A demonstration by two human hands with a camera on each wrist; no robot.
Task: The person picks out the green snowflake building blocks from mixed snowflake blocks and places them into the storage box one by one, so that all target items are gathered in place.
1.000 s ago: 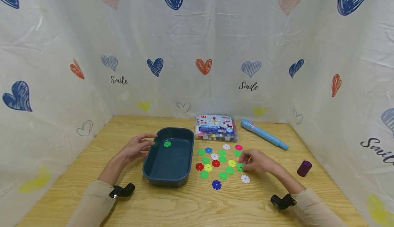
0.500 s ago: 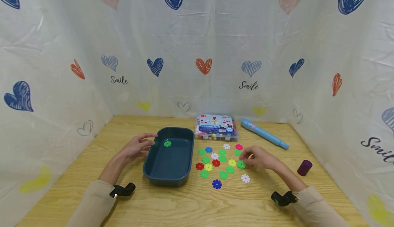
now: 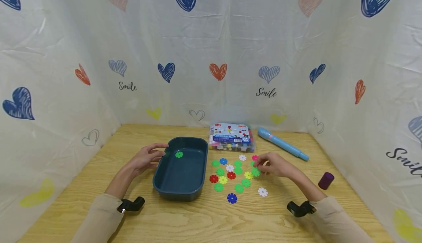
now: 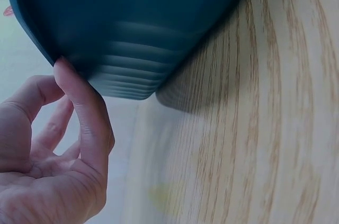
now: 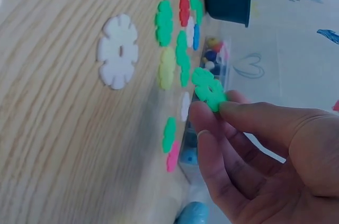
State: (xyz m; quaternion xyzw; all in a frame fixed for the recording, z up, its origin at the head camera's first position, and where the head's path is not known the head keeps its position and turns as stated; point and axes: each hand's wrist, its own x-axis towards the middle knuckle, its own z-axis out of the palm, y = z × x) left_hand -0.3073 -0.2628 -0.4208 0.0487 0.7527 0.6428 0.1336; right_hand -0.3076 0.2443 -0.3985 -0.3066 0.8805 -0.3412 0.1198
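Observation:
My right hand (image 3: 273,164) pinches a green notched plastic disc (image 5: 209,89) between thumb and fingertips, raised off the table in the right wrist view. Below and beside it lie several flower-shaped discs: a white one (image 3: 262,192), a dark blue one (image 3: 232,198), a yellow one (image 3: 248,175), plus red, pink and more green. A deep, dark teal plastic tray (image 3: 179,195) stands left of them, with one green disc (image 3: 179,154) inside. At its far left rim my left hand (image 4: 58,166) holds on, thumb against the outer wall; the index fingertip is hidden in the left wrist view.
A clear box of colourful beads (image 3: 232,137) with a printed label stands behind the discs. To its right lies a light blue tube (image 3: 283,144); a purple cylinder (image 3: 326,180) is near the table's right side. Patterned white curtains (image 3: 211,52) enclose the table.
My right hand has lifted the green disc and shifted it slightly up and away, toward the pink disc. The left hand and the tray stay where they were.

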